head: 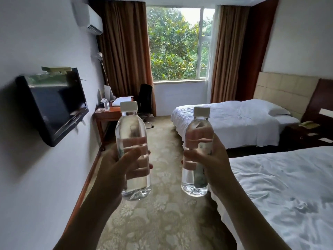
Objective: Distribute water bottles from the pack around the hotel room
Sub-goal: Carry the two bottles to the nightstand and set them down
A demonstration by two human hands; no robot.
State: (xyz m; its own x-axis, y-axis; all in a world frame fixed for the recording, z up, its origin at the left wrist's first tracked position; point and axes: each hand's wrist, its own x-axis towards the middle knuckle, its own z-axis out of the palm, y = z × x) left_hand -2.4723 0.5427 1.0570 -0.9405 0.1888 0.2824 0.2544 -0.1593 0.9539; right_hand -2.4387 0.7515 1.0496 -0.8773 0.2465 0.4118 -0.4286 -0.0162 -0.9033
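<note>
The room ran long toward a far window (175, 44), with two white-sheeted beds on the right, the near bed (281, 186) and the far bed (227, 121), a television (54, 105) on the left wall, and a wooden desk (108, 112) far left by the curtain. A small bottle (106, 105) already stood on that desk.

Both arms reached forward over the carpet (162, 222). The left hand (115, 170) wrapped its fingers fully round the left bottle (132, 152) at mid-body; the right hand (214, 159) closed the same way on the right bottle (197, 150).

With both hands full, setting one bottle down would likely be awkward, and a tall narrow bottle put on soft bedding could tip over. Placing one on the desk might double up there.

Each bottle was upright, clear, full, white-capped, sealed as far as could be seen, with a partial green label. The pack was not in view.
</note>
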